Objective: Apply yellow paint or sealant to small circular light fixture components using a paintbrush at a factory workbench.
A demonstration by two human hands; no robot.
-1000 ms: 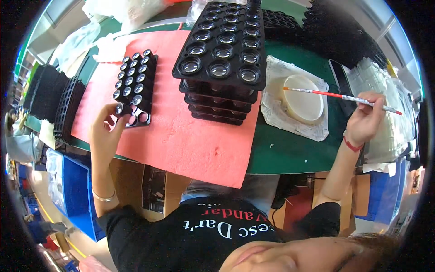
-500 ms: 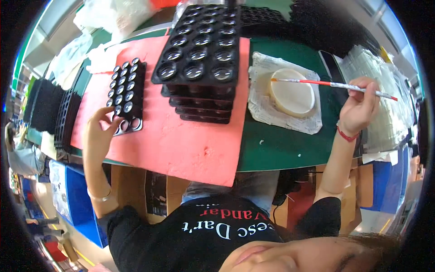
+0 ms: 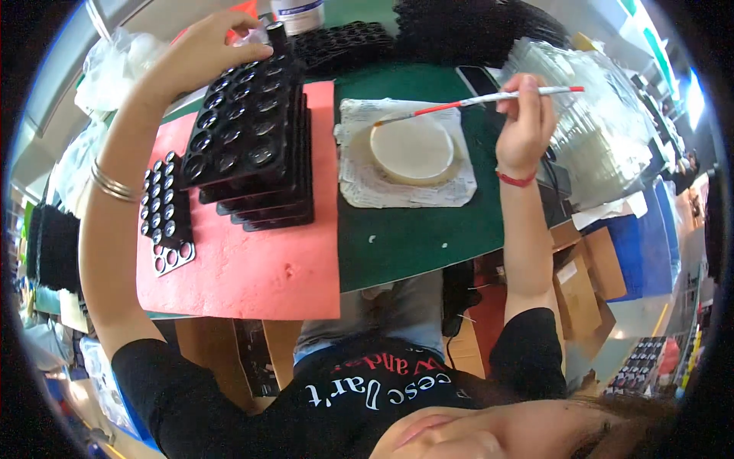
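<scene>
Nearest, on the pink sheet (image 3: 245, 287), the small lens tray (image 3: 183, 229) now sits with no hand on it! Right hand (image 3: 526, 126), same as a half-second ago, pinches the brush (image 3: 443, 107), tip at the rim of the white dish (image 3: 413, 149). Beyond, the left hand (image 3: 210, 50) has swung to the tall tray stack's (image 3: 294, 145) far end, grip spread beside an upright black cylinder (image 3: 276, 32); contact, can't tell.

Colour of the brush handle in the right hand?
Brush handle: mostly white, with red sections toward both ends. Best seen in the head view.
</scene>
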